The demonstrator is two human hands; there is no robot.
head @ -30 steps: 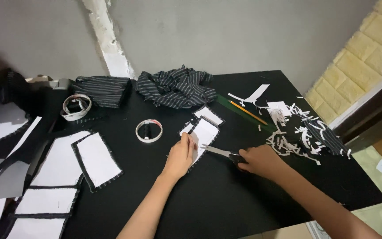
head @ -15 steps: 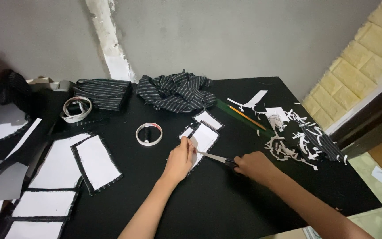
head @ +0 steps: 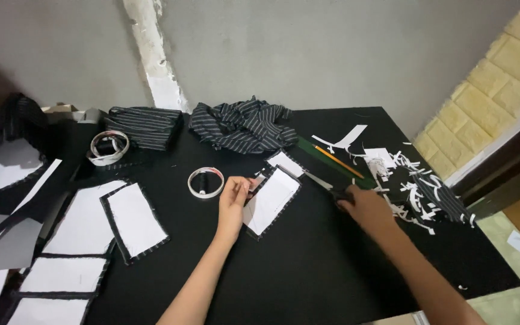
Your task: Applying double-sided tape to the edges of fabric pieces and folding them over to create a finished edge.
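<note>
My left hand (head: 234, 203) pinches the left edge of a white paper rectangle backed with dark striped fabric (head: 274, 201), which lies on the black table (head: 308, 271). A smaller piece of the same kind (head: 284, 162) lies just beyond it. My right hand (head: 363, 207) rests on the table to the right, closed around the handles of scissors (head: 323, 182). The blades point up-left toward the piece, apart from it.
A tape roll (head: 206, 182) sits left of my left hand, another roll (head: 108, 146) farther left. Striped fabric is heaped (head: 242, 123) and folded (head: 142, 125) at the back. A pencil (head: 339, 161), green ruler (head: 311, 150) and paper scraps (head: 416, 188) lie right; several cut pieces (head: 133, 219) lie left.
My right hand has drawn the scissors away to the right, off the piece. My left hand has shifted to the piece's left edge and holds it.
</note>
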